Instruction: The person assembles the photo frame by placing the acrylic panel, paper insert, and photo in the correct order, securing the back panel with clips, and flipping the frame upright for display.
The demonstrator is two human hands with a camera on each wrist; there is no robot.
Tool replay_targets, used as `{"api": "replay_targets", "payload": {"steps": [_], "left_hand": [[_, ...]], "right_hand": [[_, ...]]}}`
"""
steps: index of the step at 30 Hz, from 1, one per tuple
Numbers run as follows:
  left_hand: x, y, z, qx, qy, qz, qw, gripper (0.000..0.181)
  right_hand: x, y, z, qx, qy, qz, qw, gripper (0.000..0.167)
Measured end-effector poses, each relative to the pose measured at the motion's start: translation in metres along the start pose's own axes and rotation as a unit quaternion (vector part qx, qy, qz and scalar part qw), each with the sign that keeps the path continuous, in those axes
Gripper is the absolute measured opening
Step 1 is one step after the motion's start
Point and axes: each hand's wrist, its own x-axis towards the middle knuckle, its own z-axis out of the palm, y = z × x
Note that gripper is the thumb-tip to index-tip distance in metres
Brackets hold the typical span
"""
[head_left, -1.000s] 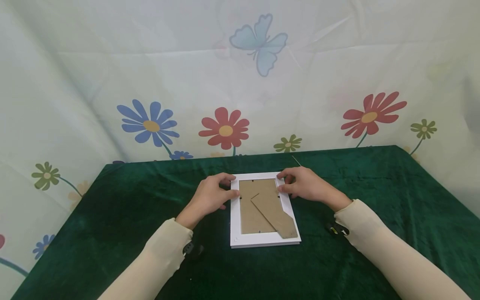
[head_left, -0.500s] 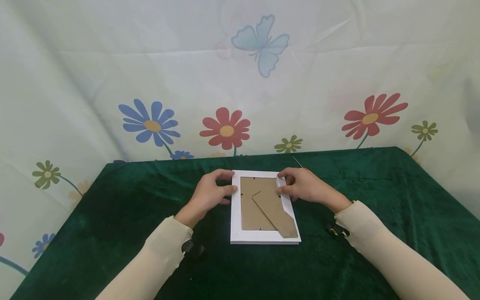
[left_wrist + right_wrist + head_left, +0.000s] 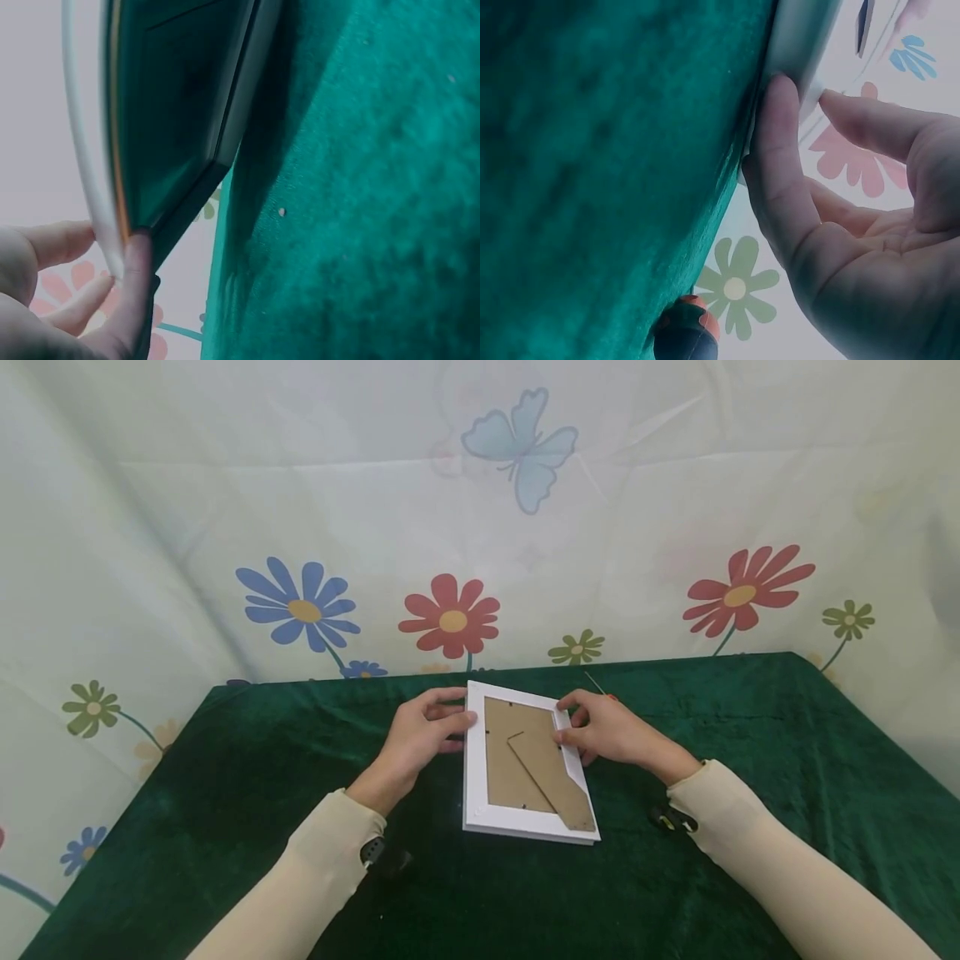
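A white picture frame with a brown backing board lies back side up between both hands, its left side raised off the cloth. A folded stand flap slants across the backing. My left hand pinches the frame's left edge, thumb on the back face and fingers underneath, as the left wrist view shows. On the opposite edge, my right hand grips with thumb and fingers near the upper right. In the right wrist view its index finger lies along the frame's side, close to the cloth.
A screwdriver with a dark and orange handle lies behind the right hand; its thin shaft shows in the head view. Dark green cloth covers the table. A flower-printed curtain hangs at the back.
The frame's left side has risen and tilted up, with the left hand moving slightly up along it. My right hand has stayed nearly in place on the right edge.
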Motion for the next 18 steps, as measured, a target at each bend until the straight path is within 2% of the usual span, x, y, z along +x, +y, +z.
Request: {"api": "replay_targets", "payload": {"steps": [11,18], "left_hand": [[-0.004,0.015,-0.006,-0.050,-0.034,0.042,0.9973,0.054],[-0.007,0.022,-0.008,-0.050,-0.029,0.055,0.9968,0.055]], "right_hand": [[-0.002,-0.005,0.000,0.050,-0.007,0.008,0.9987,0.052],[-0.004,-0.009,0.005,0.101,-0.029,0.007,0.9945,0.057]]}}
